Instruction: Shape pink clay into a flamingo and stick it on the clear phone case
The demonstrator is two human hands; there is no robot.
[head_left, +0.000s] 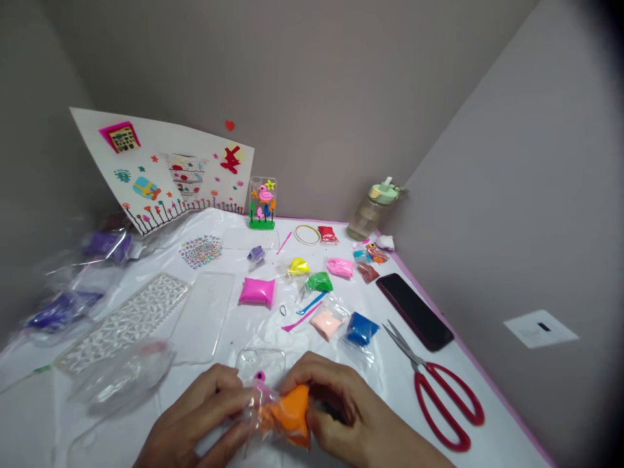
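My left hand and my right hand meet at the near edge of the table, both pinching a small clear packet of orange clay. The fingers of each hand are closed on the packet's plastic. Just beyond it lies a clear phone case with a small pink clay piece on it. Further out lie clay packets: magenta, yellow, green, pink, peach and blue.
Red-handled scissors and a dark phone lie at the right. A water bottle, a decorated card and a decorated phone case stand at the back. Clear cases, plastic bags and rhinestone stickers lie left.
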